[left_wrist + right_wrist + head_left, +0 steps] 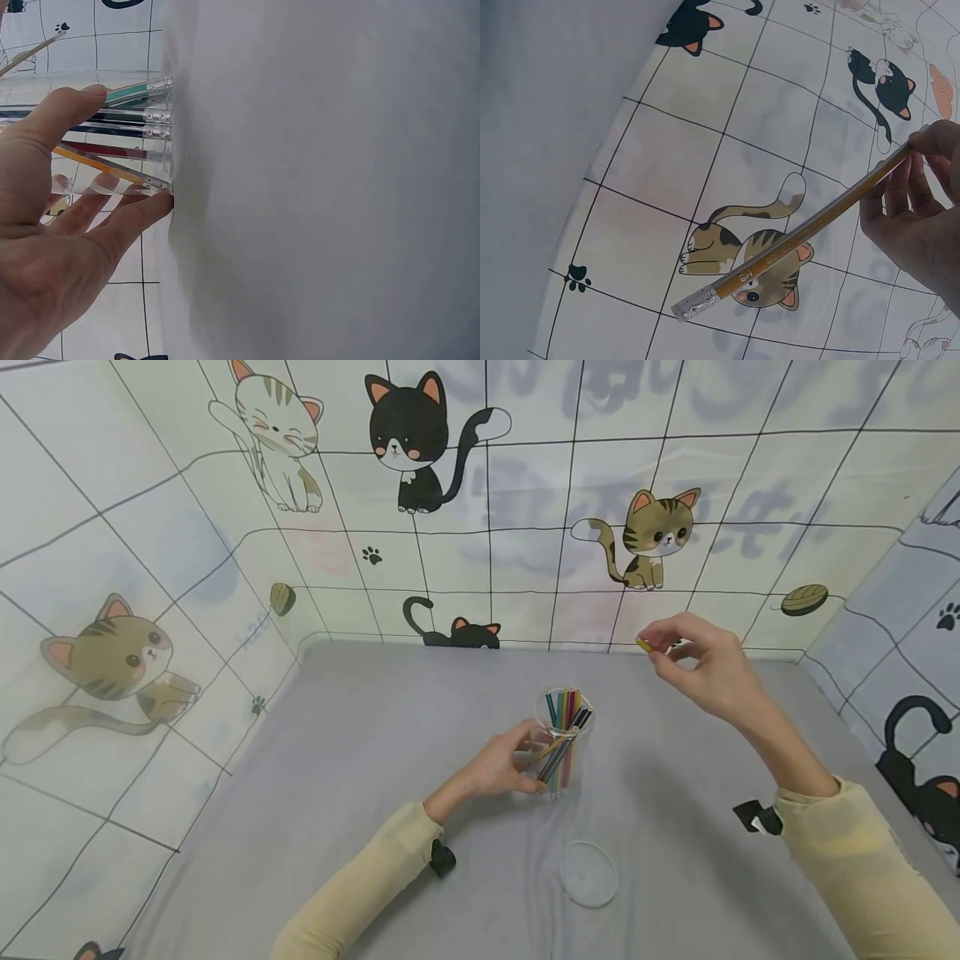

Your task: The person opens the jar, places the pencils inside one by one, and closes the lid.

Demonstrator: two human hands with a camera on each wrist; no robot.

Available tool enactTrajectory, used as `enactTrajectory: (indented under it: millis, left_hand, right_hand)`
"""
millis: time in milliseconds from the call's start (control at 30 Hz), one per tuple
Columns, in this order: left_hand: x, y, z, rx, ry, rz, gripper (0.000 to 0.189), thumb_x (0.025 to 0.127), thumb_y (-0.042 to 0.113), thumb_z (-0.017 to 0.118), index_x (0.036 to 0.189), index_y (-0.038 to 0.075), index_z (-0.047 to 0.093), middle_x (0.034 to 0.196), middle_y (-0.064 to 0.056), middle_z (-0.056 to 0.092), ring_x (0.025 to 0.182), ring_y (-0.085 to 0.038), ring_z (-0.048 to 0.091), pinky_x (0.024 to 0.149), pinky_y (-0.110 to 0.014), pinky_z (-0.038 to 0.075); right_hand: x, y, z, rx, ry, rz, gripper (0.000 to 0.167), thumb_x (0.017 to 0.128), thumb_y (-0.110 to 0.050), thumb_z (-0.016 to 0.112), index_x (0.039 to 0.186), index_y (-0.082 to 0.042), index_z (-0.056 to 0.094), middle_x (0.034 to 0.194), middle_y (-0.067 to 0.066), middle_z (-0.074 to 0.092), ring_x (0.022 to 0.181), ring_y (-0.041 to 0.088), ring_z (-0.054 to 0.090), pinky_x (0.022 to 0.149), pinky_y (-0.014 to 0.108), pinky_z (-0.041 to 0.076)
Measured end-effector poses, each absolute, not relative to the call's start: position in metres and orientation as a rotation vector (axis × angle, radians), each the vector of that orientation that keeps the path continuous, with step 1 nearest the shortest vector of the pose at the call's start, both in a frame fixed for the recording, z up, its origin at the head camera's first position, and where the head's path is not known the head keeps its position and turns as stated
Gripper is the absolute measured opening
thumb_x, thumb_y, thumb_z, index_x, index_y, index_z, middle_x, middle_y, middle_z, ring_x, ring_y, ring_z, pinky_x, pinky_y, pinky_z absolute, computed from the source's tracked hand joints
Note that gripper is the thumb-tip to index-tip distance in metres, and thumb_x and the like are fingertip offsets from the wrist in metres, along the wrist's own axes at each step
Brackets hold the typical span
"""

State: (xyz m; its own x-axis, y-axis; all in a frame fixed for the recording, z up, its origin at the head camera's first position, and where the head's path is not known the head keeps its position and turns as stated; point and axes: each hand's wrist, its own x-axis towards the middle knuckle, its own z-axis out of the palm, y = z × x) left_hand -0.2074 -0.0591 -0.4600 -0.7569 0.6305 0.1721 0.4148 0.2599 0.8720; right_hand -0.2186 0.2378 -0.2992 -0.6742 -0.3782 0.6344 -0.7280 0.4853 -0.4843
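A clear round container (567, 772) full of several coloured pencils (567, 706) stands upright on the cloth-covered table. My left hand (498, 764) grips its side, thumb and fingers round the wall. Through that wall, the left wrist view shows silver-capped pencil ends (159, 116) at the bottom, with my left hand (67, 210) around them. Up at the right, well above the table, my right hand (701, 664) pinches a yellow pencil (802, 229) near one end between thumb and fingers. The pencil's white eraser end (696, 302) points away from the right hand (922, 195).
A clear round lid (589, 874) lies flat on the grey table cloth (360, 718), nearer me than the container. Walls printed with cartoon cats (408, 443) stand behind and on both sides. Small black devices (442, 858) are on the sleeves at both wrists.
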Motion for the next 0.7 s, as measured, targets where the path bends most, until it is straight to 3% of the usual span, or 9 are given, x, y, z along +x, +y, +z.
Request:
enactTrajectory:
  millis: [467,700]
  left_hand:
    - [-0.208,-0.06,-0.462,1.013,2.339,1.502,0.08,0.072,-0.007,0.084,0.138,0.011,0.043,0.134,-0.015,0.059,0.124,-0.033,0.057,0.093,-0.029,0.053]
    - [-0.208,-0.06,-0.463,0.984,2.34,1.503,0.077,0.072,-0.006,0.084,0.136,0.011,0.045,0.133,-0.013,0.06,0.123,-0.029,0.057,0.092,-0.027,0.052]
  right_hand:
    - [-0.199,0.218,-0.282,1.064,-2.184,1.255,0.034,0.079,0.026,0.062,0.105,0.005,0.068,0.101,0.012,0.067,0.091,0.011,0.064,0.076,0.017,0.052]
    - [-0.194,0.212,-0.275,1.132,-2.132,1.315,0.035,0.078,0.028,0.062,0.105,0.008,0.066,0.101,0.013,0.066,0.093,0.016,0.064,0.078,0.019,0.053]
